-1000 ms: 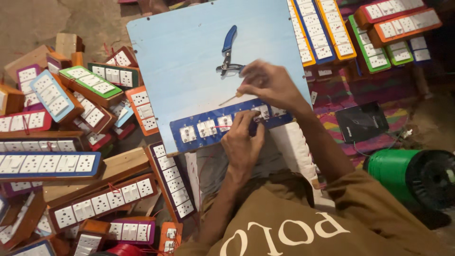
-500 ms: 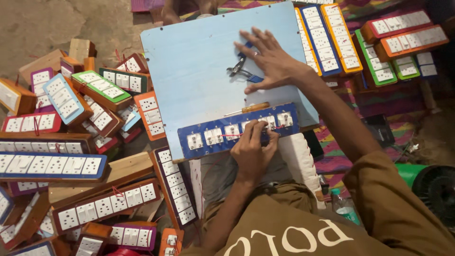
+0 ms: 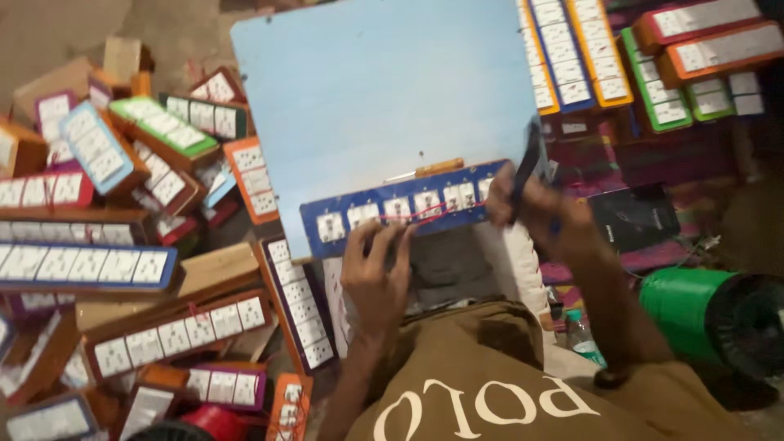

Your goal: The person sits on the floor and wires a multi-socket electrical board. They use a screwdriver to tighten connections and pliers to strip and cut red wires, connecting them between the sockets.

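A dark blue socket strip [image 3: 384,214] with several white sockets lies across the near edge of a pale blue board [image 3: 384,90] on my lap. My left hand [image 3: 376,273] grips the strip's near edge, fingers by a thin red wire [image 3: 433,214] running along it. At the strip's right end, my right hand [image 3: 543,212] is closed around dark-handled pliers [image 3: 527,167] that point upward. A wooden-handled screwdriver [image 3: 429,169] rests on the board just behind the strip.
Many socket boards in wooden frames are heaped on the left [image 3: 82,265], and more are stacked at the top right [image 3: 572,49]. A green wire spool [image 3: 694,306] and a black flat device [image 3: 637,216] lie to my right. A small bottle [image 3: 581,336] stands by my hip.
My right hand reached up the board to the pliers, took them, and came back to the strip's right end. The left hand stayed on the strip.
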